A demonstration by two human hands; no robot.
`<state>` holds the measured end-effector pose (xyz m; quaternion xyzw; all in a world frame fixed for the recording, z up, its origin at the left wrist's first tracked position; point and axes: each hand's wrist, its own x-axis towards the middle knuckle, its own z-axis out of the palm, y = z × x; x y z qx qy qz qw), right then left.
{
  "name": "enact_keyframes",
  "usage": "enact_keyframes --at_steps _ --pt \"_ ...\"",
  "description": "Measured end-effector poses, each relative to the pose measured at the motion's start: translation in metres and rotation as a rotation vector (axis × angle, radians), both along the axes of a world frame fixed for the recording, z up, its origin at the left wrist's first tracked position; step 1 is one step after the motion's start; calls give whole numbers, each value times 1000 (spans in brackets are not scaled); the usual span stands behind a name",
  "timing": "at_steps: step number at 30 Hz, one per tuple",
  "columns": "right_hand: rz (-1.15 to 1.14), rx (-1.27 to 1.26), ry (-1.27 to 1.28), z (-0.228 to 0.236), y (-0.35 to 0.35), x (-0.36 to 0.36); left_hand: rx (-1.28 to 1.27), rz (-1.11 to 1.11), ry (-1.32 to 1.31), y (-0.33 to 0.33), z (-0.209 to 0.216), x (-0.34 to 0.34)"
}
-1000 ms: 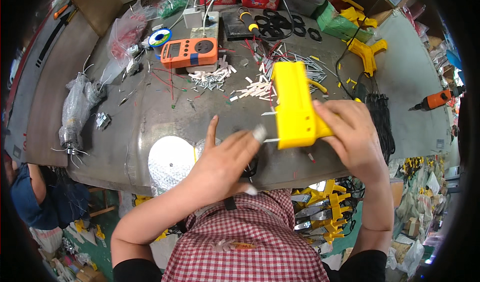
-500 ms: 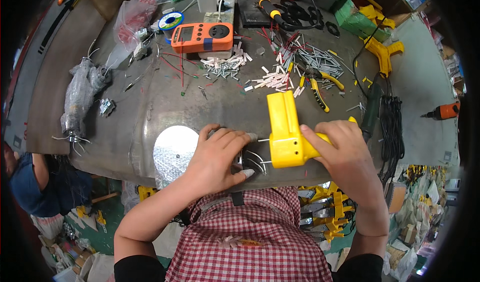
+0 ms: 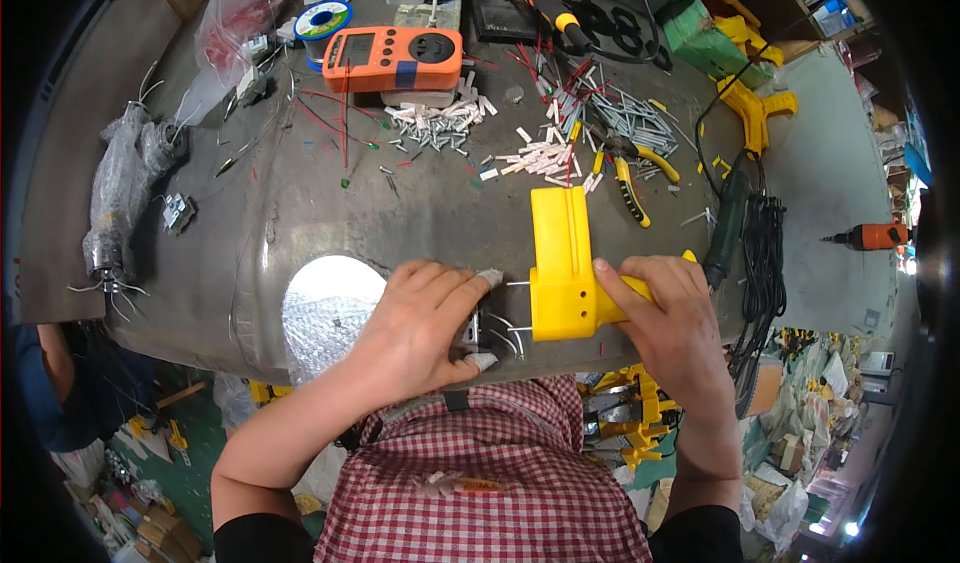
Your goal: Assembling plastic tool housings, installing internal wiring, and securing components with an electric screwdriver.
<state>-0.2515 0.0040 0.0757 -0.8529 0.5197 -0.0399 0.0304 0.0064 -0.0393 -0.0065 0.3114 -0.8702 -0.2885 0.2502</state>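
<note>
My left hand [image 3: 425, 325] is closed around a bubble-wrapped piece with a round silver face [image 3: 332, 308], lying near the table's front edge. White coverings sit on its thumb tip and a fingertip. Thin white wires [image 3: 508, 331] come out of the piece's right end. In my right hand [image 3: 672, 313] is a yellow plastic handle housing [image 3: 562, 263], gripped by its narrower right part, with a broad block upright on the left. Two thin metal rods [image 3: 518, 284] span the gap between the housing and the wrapped piece. My left palm hides most of that piece.
Behind lie an orange meter [image 3: 392, 58], a pile of white sleeves and screws [image 3: 440, 123], loose rods [image 3: 630, 103] and yellow-black pliers [image 3: 632, 191]. At right are a coiled black cable [image 3: 760, 283] and a yellow housing [image 3: 757, 113]. Another bubble-wrapped piece [image 3: 122, 193] stands left.
The whole view has shifted slightly, moving the table things left and up in the picture. Both hands keep their grips, and the housing stays beside the wrapped piece.
</note>
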Motion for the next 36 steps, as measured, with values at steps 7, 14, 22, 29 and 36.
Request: enact_keyframes --at_steps 7,14,22,29,36 --pt "65 56 -31 -18 -2 11 -36 12 -25 -1 -3 -1" --pt "-28 -77 -166 -61 23 17 -31 25 -166 -1 7 -16" --pt "-599 128 -792 -48 -18 -61 -96 69 -206 7 2 -10" --pt "-1227 -80 -273 -92 -48 -205 -75 76 -196 8 0 -14" --pt "-580 5 -2156 -18 -7 -153 -74 -29 -175 7 0 -18"
